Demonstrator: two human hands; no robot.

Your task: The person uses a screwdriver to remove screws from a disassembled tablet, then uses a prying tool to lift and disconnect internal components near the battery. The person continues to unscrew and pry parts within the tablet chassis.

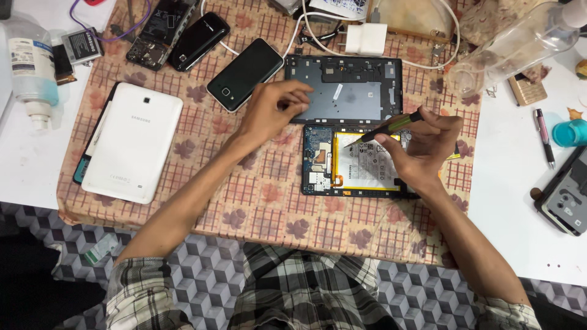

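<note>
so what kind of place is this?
Probably a small phone and tablet repair bench: an opened tablet with its battery showing, a screwdriver in the right hand, and a stripped phone nearby.

Bright, even overhead light fills a sharp, clear view, with soft short shadows under the forearms, mild glare on the white bench (520,201), and darker, dimmer floor along the bottom edge.

At frame centre, my right hand (422,150) pinches a slim yellow-green-handled screwdriver (386,128), tip on the opened black tablet's white, yellow-edged battery (365,166). My left hand (272,110) rests on the detached dark grey rear cover (361,85) above it.
</note>
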